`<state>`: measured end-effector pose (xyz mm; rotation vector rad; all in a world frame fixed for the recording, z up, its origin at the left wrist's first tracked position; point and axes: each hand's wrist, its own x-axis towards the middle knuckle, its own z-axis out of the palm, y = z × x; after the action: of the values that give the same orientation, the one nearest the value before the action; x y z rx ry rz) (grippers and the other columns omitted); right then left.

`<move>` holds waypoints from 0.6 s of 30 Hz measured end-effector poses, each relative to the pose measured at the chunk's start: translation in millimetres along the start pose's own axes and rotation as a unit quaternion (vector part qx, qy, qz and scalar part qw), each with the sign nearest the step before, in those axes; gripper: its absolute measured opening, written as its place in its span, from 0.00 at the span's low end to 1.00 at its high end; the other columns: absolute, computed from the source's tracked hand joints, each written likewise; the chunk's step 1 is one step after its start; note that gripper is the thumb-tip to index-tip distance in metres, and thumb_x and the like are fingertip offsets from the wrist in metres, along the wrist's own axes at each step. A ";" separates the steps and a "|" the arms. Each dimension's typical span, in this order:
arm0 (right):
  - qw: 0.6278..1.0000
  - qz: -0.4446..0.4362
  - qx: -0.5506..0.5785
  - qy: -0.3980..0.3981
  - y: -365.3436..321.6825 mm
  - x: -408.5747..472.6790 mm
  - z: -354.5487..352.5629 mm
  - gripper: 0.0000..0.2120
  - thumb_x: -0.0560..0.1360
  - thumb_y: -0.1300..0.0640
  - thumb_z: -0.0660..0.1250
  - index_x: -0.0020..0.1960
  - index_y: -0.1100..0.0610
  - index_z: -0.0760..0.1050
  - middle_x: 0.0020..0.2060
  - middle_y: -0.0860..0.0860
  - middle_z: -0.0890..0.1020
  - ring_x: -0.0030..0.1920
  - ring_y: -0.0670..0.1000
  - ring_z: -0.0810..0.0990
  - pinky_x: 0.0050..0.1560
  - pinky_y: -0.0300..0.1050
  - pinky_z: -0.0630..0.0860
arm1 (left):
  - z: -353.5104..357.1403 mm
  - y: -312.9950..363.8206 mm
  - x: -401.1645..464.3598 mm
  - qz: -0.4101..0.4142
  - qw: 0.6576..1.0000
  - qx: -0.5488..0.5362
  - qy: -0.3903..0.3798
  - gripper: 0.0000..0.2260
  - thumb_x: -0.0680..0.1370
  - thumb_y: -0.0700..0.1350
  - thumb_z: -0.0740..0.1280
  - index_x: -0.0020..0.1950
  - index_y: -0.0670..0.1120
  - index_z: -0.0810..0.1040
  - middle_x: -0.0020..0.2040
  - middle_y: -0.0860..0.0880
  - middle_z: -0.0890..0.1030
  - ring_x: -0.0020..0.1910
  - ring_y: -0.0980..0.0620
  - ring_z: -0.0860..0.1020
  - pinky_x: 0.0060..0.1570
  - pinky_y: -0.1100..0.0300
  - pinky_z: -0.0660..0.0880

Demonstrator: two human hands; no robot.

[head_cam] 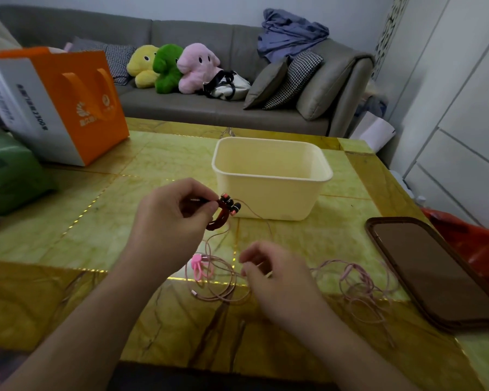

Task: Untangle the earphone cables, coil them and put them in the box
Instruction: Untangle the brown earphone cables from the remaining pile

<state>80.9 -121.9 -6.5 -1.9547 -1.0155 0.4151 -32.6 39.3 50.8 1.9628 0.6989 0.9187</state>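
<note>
The left hand (pixel 172 213) pinches a small dark coil (pixel 219 218), with the earbuds (pixel 231 205) at its top, lifted above the desk (pixel 153 165) just in front of the box (pixel 271 176). From that coil a thin pink cable (pixel 223 277) runs down and toward the near edge, into loose loops lying between the two hands. The right hand (pixel 277 275) hovers over those loops, its fingers (pixel 249 266) curled, seemingly pinching a strand, though I cannot tell for sure. The free length thus lies below and nearer than the left hand's fingers, so the right hand is closer to it. A second cable (pixel 359 286) lies tangled farther right, beside the phone (pixel 432 272).
</note>
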 end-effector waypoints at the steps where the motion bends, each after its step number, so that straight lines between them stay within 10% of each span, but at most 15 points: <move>1: 0.999 -0.020 -0.030 -0.024 -2.6 -0.4 9.9 0.07 0.80 0.59 0.69 0.52 0.48 0.81 0.44 0.43 0.84 0.46 0.44 0.82 0.48 0.41 0.80 | 0.3 -2.2 0.2 -0.001 1.000 0.008 0.000 0.10 0.78 0.37 0.75 0.46 0.53 0.85 0.42 0.55 0.87 0.43 0.57 0.86 0.44 0.64 0.80; 6: 0.976 -0.116 -0.160 -0.085 -10.2 -4.8 51.1 0.10 0.81 0.51 0.68 0.61 0.49 0.80 0.54 0.46 0.79 0.57 0.48 0.76 0.60 0.44 0.75 | -0.7 -6.4 0.2 -0.019 0.999 0.028 0.003 0.10 0.78 0.37 0.75 0.45 0.53 0.84 0.41 0.54 0.86 0.42 0.57 0.86 0.42 0.66 0.80; 18: 0.963 -0.066 -0.261 0.005 -25.2 45.1 87.7 0.11 0.84 0.52 0.63 0.51 0.55 0.81 0.48 0.53 0.76 0.48 0.58 0.82 0.41 0.47 0.72 | -4.7 -11.3 7.7 -0.033 0.999 0.004 0.018 0.10 0.78 0.37 0.74 0.45 0.52 0.84 0.41 0.55 0.86 0.42 0.58 0.86 0.41 0.69 0.77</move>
<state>41.9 -31.2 -31.4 -2.3245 -1.3390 0.0587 -33.4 52.7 45.4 1.9230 0.7850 0.9134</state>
